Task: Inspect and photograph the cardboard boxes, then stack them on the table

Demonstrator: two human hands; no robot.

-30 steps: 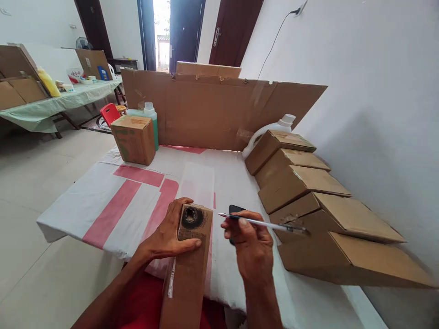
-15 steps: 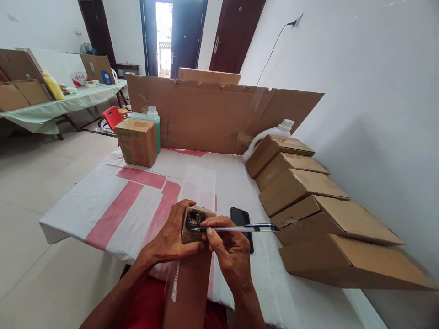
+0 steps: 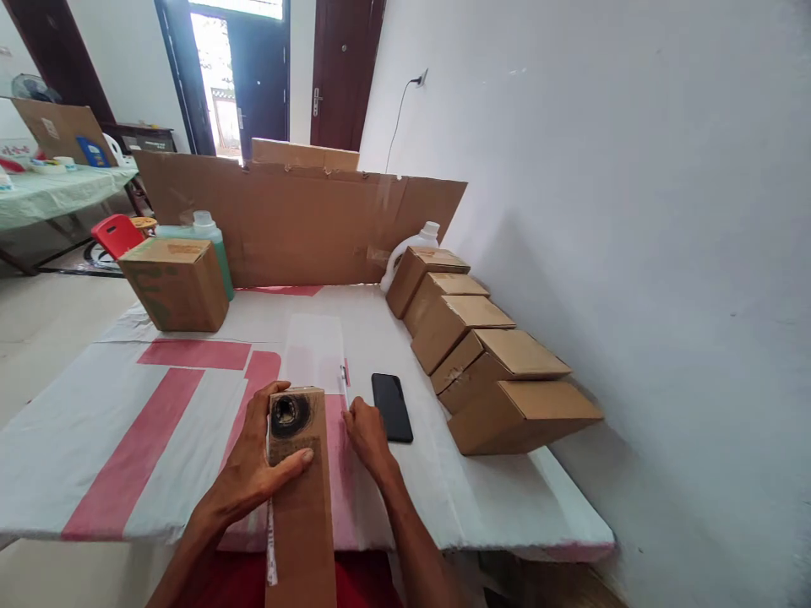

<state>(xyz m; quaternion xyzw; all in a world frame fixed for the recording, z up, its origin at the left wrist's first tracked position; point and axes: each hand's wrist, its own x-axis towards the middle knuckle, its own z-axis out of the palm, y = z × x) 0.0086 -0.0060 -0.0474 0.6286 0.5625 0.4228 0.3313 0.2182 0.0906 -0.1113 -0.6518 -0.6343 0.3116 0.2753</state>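
1. Your left hand (image 3: 253, 464) spreads thumb from fingers and grips the long carton (image 3: 302, 519) near its top; your right hand (image 3: 369, 432) is closed around a pen (image 3: 344, 386), just right of the carton.
2. The carton stands in the lower middle of the frame, running down past the bottom edge. The pen points upward beside its top end.
3. The carton should handle as light and fairly stiff, though its walls could dent. Hold it by the side edges near the top, clear of the dark-ringed hole (image 3: 285, 411). The pen is probably light, rigid and smooth; take it low on the barrel.
4. What the carton holds, you cannot tell: the hole shows only darkness.
5. The row of boxes (image 3: 481, 418) at centre right and the square box (image 3: 174, 287) at left look closed, contents hidden. Behind the square box, the capped bottle (image 3: 225, 268) looks filled with blue-green liquid; the white jug (image 3: 409, 247) at upper centre hides its contents.
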